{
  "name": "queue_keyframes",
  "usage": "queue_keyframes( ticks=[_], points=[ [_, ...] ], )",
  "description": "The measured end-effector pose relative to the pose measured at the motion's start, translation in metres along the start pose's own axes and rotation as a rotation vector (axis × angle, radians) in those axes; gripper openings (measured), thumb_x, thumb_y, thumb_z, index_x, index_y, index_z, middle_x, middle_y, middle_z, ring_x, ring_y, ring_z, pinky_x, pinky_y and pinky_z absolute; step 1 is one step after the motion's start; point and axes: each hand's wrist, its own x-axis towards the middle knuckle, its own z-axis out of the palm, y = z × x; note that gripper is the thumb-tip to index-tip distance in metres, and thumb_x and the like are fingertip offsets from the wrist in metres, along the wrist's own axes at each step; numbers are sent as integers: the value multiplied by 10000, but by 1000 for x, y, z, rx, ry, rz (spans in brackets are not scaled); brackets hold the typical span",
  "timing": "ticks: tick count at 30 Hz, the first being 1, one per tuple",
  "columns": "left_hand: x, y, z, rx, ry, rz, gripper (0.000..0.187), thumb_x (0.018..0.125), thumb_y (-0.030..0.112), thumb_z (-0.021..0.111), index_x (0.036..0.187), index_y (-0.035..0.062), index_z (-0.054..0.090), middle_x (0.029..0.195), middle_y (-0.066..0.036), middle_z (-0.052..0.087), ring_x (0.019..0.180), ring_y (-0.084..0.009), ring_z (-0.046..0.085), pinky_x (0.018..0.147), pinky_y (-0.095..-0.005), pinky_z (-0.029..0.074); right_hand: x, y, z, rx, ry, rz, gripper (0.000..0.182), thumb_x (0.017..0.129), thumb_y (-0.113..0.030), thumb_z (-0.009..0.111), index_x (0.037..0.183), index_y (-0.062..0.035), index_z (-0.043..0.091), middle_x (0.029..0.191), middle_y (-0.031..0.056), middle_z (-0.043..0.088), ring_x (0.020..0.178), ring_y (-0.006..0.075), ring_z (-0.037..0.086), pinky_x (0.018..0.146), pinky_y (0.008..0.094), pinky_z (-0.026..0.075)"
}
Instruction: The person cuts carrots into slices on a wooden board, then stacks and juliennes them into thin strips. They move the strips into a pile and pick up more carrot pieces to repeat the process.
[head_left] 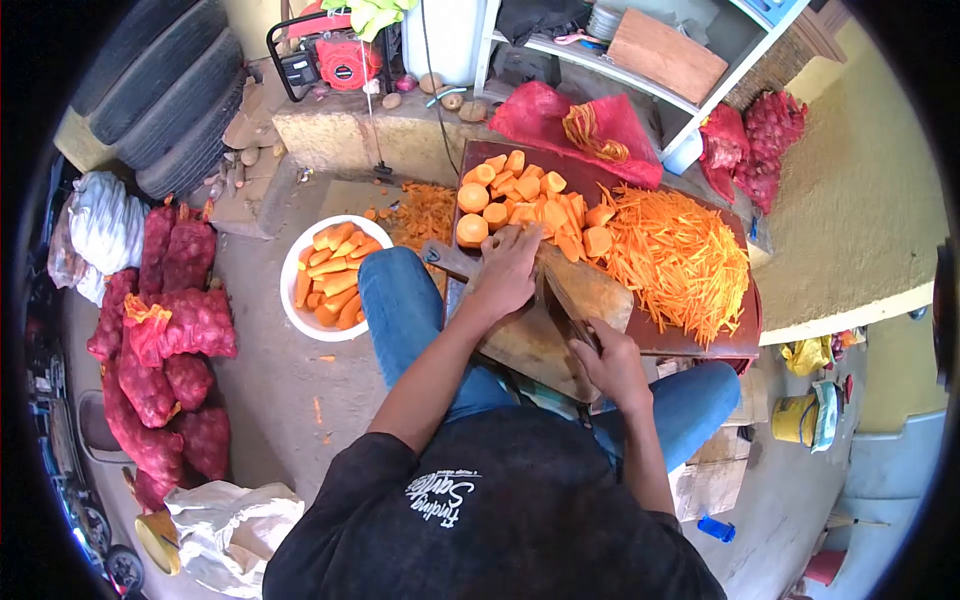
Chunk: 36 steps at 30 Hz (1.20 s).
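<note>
My right hand is closed round the handle of a knife, whose blade points up and left across a worn wooden cutting board. At the board's far edge my left hand rests with its fingers bent against carrot slices, the fingertips partly hidden. Thick carrot chunks lie just beyond it on a dark red table. A big heap of carrot strips covers the table's right side.
A white basin of peeled carrots stands left of my knee. Carrot peelings lie on the floor behind it. Red net sacks pile up at the left. A red mesh bag lies behind the table, below a shelf.
</note>
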Motion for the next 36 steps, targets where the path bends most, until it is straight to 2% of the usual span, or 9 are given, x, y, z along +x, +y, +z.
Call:
queue_keyframes(
  ticks=[2,6,8,9,12,17,23,29,36],
  points=[
    [-3,-2,-1,-27,34,3,812,895,-8,724,1663,84,479,1635,-282,532,1495,-460,496,1232,-548,332,-10,4,-6,-11,40,-2,463,941,-173,845,1362,-23,724,1045,287,782,1016,496,763,881,498,619],
    [-5,-23,14,-249,169,-9,729,908,-11,738,1607,47,541,1537,-261,617,1406,-438,568,1230,-516,380,-20,19,-2,-150,61,-125,379,888,-103,866,1219,18,726,989,238,747,893,443,742,791,510,593],
    [-4,-26,16,-227,239,42,675,910,-15,741,1564,29,583,1489,-246,656,1360,-428,603,1217,-502,411,-22,34,5,-182,74,-227,370,848,-85,860,1168,-5,694,998,207,711,949,434,706,844,528,573],
    [-3,-22,15,-204,271,56,554,913,-6,750,1460,6,660,1410,-234,693,1305,-437,631,1179,-512,445,-22,32,12,-194,97,-248,365,841,-86,856,1151,-10,680,997,204,693,958,435,694,856,526,570],
    [-5,-18,12,-113,224,123,530,872,-14,731,1400,8,679,1345,-210,698,1295,-414,628,1124,-536,423,-26,34,21,-214,101,-250,377,843,-85,840,1166,-26,654,1020,181,674,979,414,666,876,518,555],
    [-3,-17,11,-61,160,101,409,899,37,791,1303,12,736,1311,-199,706,1294,-423,619,1126,-506,440,-23,41,18,-132,107,-221,380,860,-113,835,1183,-40,649,999,166,686,964,406,662,844,522,548],
    [-1,-14,12,22,144,134,329,880,59,787,1208,30,783,1261,-153,697,1233,-398,609,1104,-497,441,-23,61,26,-78,183,-260,415,847,-149,861,1204,-40,679,985,189,721,922,411,690,816,525,565],
    [0,-19,16,46,147,163,268,867,68,751,1128,48,810,1215,-114,685,1186,-372,607,1052,-505,432,-17,58,19,-79,158,-269,337,861,-160,844,1130,-51,674,977,177,719,924,402,691,814,526,566],
    [-1,-14,13,76,129,171,290,867,73,757,1155,66,786,1203,-124,646,1182,-373,585,1036,-516,428,-16,60,22,-64,133,-246,286,863,-176,841,1088,-64,703,951,163,714,915,396,689,808,521,565]
  ],
)
